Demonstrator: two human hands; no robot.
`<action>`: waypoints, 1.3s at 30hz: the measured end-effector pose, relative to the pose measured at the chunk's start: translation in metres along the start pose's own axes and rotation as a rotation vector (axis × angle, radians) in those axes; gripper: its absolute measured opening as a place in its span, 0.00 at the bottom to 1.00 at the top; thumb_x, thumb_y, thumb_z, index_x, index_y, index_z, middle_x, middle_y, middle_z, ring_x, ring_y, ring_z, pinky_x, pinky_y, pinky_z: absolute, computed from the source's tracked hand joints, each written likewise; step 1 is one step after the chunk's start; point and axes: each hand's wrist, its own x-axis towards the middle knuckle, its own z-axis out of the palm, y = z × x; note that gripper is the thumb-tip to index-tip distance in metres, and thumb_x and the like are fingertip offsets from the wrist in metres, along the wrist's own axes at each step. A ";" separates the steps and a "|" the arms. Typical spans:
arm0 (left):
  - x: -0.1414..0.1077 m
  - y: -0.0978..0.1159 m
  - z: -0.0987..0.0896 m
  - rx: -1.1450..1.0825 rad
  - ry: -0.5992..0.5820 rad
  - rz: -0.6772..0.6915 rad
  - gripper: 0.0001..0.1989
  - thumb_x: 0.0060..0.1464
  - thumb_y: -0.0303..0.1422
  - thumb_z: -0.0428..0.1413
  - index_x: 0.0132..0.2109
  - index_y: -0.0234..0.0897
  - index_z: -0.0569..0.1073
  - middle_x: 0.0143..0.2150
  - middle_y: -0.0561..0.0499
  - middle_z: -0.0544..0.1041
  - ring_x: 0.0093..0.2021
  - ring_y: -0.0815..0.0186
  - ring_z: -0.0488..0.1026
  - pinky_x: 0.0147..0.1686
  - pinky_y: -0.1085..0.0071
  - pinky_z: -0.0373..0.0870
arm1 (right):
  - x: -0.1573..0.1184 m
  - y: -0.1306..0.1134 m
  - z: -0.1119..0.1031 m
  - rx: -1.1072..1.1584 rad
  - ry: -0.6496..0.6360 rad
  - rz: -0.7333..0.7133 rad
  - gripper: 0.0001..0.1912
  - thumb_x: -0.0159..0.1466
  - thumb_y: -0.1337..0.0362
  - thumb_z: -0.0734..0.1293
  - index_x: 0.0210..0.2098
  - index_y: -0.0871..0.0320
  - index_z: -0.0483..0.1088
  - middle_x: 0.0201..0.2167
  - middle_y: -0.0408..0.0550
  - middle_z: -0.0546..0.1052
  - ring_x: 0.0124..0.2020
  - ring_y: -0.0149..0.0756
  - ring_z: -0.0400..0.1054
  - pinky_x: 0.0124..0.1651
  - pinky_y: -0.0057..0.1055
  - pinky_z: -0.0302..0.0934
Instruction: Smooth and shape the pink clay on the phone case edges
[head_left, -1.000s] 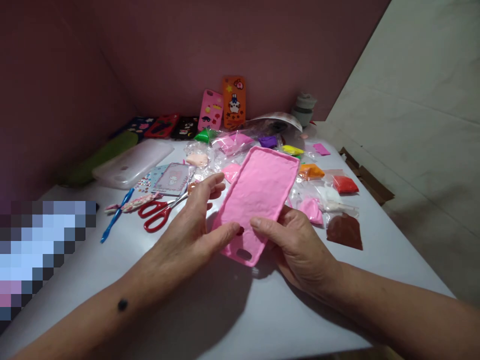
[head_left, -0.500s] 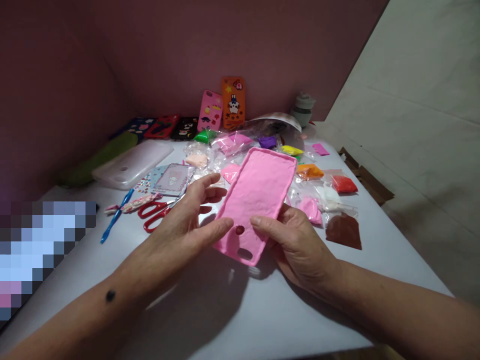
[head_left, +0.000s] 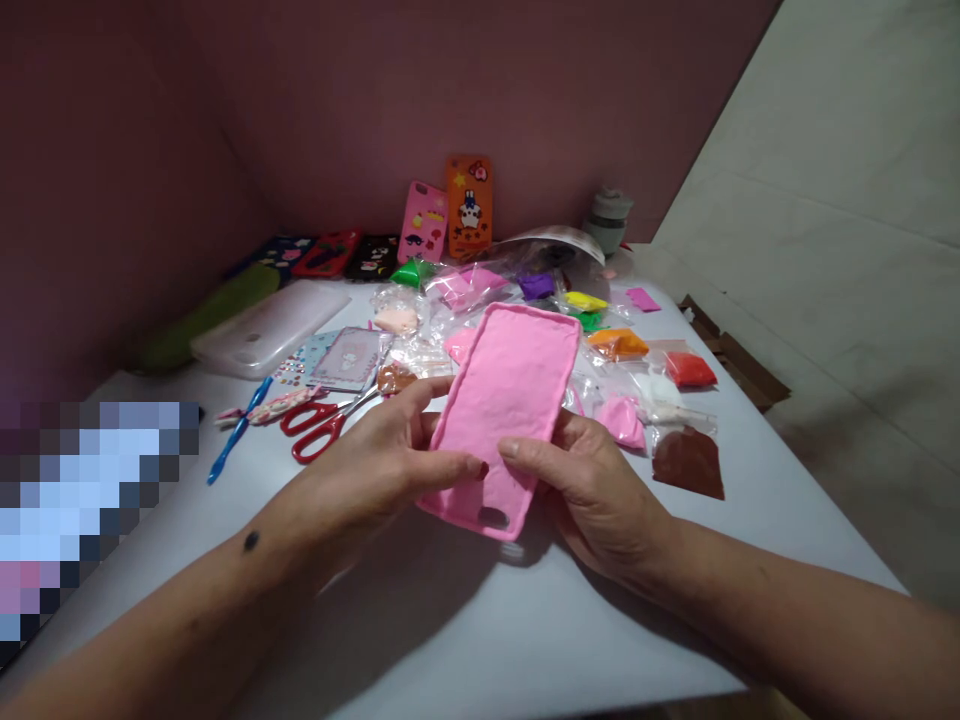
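Note:
A phone case covered in pink clay (head_left: 510, 375) is held tilted over the table, with a raised rim and an oval camera hole at its near end. My right hand (head_left: 592, 480) grips its right edge, thumb on the front and fingers behind. My left hand (head_left: 397, 440) is closed on the left edge, its fingers partly hidden behind the case. The left thumb tip lies on a small dark red-brown piece (head_left: 481, 470), covering part of it.
Red-handled scissors (head_left: 319, 425) and a blue modelling tool (head_left: 238, 430) lie to the left. Bags of coloured clay, including brown (head_left: 686, 462) and red (head_left: 690, 370), spread behind and right. Decorated cases (head_left: 470, 205) lean on the back wall; a clear case (head_left: 266, 330) lies left.
My left hand has closed onto the left edge of the case, its thumb moving onto the dark piece. The case has shifted slightly left and toward me.

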 end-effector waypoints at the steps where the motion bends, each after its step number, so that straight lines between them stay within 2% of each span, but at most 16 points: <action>1: 0.000 -0.001 0.000 -0.007 -0.006 -0.002 0.33 0.43 0.26 0.64 0.57 0.41 0.64 0.38 0.48 0.77 0.35 0.59 0.75 0.37 0.62 0.71 | 0.000 0.000 0.000 0.007 -0.010 -0.003 0.08 0.61 0.69 0.66 0.41 0.57 0.74 0.35 0.47 0.75 0.32 0.32 0.67 0.38 0.33 0.60; 4: -0.001 -0.002 0.002 -0.028 -0.022 -0.008 0.31 0.43 0.27 0.64 0.56 0.40 0.65 0.39 0.48 0.77 0.33 0.62 0.74 0.39 0.61 0.71 | 0.000 0.000 0.000 0.023 -0.026 0.002 0.09 0.61 0.70 0.66 0.41 0.58 0.73 0.37 0.47 0.75 0.33 0.33 0.68 0.40 0.33 0.60; 8: -0.001 -0.001 0.002 -0.024 0.002 -0.008 0.32 0.43 0.26 0.64 0.56 0.41 0.66 0.40 0.49 0.78 0.34 0.63 0.75 0.38 0.65 0.72 | 0.001 0.000 -0.001 0.057 -0.024 0.016 0.11 0.60 0.70 0.67 0.42 0.58 0.73 0.37 0.48 0.76 0.33 0.33 0.68 0.41 0.34 0.61; 11: -0.002 0.000 0.000 -0.030 -0.019 -0.018 0.32 0.43 0.27 0.65 0.56 0.40 0.66 0.41 0.48 0.77 0.35 0.62 0.75 0.40 0.64 0.72 | 0.002 -0.001 -0.001 0.080 -0.018 0.028 0.12 0.59 0.70 0.67 0.43 0.58 0.73 0.38 0.49 0.76 0.34 0.34 0.69 0.43 0.36 0.61; 14: -0.002 0.001 -0.001 -0.051 -0.054 -0.023 0.32 0.43 0.28 0.65 0.56 0.39 0.66 0.42 0.47 0.77 0.36 0.61 0.75 0.41 0.62 0.72 | 0.004 -0.001 -0.001 0.068 -0.001 0.024 0.09 0.58 0.70 0.68 0.39 0.59 0.74 0.36 0.48 0.76 0.33 0.34 0.69 0.41 0.35 0.62; 19: -0.003 -0.001 -0.002 -0.027 -0.031 -0.029 0.32 0.44 0.28 0.64 0.57 0.40 0.65 0.41 0.47 0.77 0.35 0.61 0.73 0.43 0.57 0.69 | 0.005 -0.004 0.001 0.101 0.025 0.056 0.10 0.56 0.70 0.69 0.39 0.59 0.75 0.34 0.47 0.77 0.31 0.34 0.69 0.39 0.33 0.62; 22: -0.006 0.002 -0.007 -0.024 -0.008 -0.038 0.34 0.45 0.30 0.64 0.59 0.43 0.62 0.38 0.50 0.76 0.37 0.61 0.73 0.43 0.61 0.67 | 0.008 -0.007 0.001 0.143 0.087 0.078 0.11 0.52 0.70 0.71 0.37 0.60 0.75 0.31 0.47 0.76 0.30 0.34 0.68 0.40 0.33 0.63; 24: -0.007 0.005 -0.012 -0.024 0.050 -0.026 0.31 0.47 0.32 0.64 0.58 0.43 0.63 0.36 0.51 0.75 0.39 0.62 0.72 0.42 0.65 0.65 | 0.010 -0.010 0.001 0.179 0.152 0.088 0.11 0.50 0.71 0.72 0.34 0.61 0.75 0.29 0.46 0.75 0.29 0.33 0.67 0.40 0.34 0.62; 27: -0.004 0.008 -0.023 -0.096 0.108 0.009 0.22 0.50 0.34 0.61 0.52 0.37 0.68 0.34 0.50 0.75 0.36 0.65 0.71 0.38 0.68 0.66 | 0.012 -0.014 0.001 0.247 0.203 0.095 0.11 0.47 0.71 0.73 0.31 0.60 0.74 0.29 0.45 0.75 0.29 0.33 0.66 0.41 0.35 0.61; 30: 0.000 0.007 -0.033 -0.196 0.033 -0.008 0.13 0.53 0.32 0.58 0.46 0.33 0.70 0.32 0.48 0.74 0.33 0.66 0.71 0.34 0.69 0.66 | 0.014 -0.016 0.001 0.295 0.230 0.085 0.10 0.45 0.73 0.73 0.28 0.59 0.73 0.28 0.44 0.75 0.30 0.34 0.66 0.41 0.36 0.61; 32: 0.003 0.005 -0.036 -0.222 -0.033 -0.038 0.09 0.54 0.30 0.57 0.43 0.32 0.71 0.32 0.48 0.74 0.32 0.67 0.70 0.33 0.71 0.65 | 0.016 -0.017 0.001 0.306 0.291 0.087 0.11 0.43 0.73 0.73 0.26 0.59 0.73 0.26 0.43 0.75 0.29 0.34 0.66 0.41 0.35 0.61; 35: 0.004 0.003 -0.037 -0.219 -0.105 -0.064 0.07 0.52 0.29 0.58 0.39 0.30 0.74 0.32 0.48 0.73 0.31 0.70 0.69 0.33 0.74 0.65 | 0.017 -0.019 0.000 0.320 0.373 0.106 0.12 0.40 0.74 0.74 0.25 0.60 0.72 0.25 0.42 0.74 0.30 0.33 0.65 0.43 0.35 0.60; 39: 0.003 0.005 -0.033 -0.201 -0.177 -0.068 0.07 0.51 0.30 0.60 0.37 0.30 0.76 0.32 0.48 0.73 0.31 0.70 0.68 0.33 0.74 0.65 | 0.019 -0.020 -0.001 0.368 0.411 0.096 0.12 0.38 0.75 0.73 0.21 0.60 0.70 0.25 0.42 0.73 0.30 0.33 0.64 0.42 0.36 0.61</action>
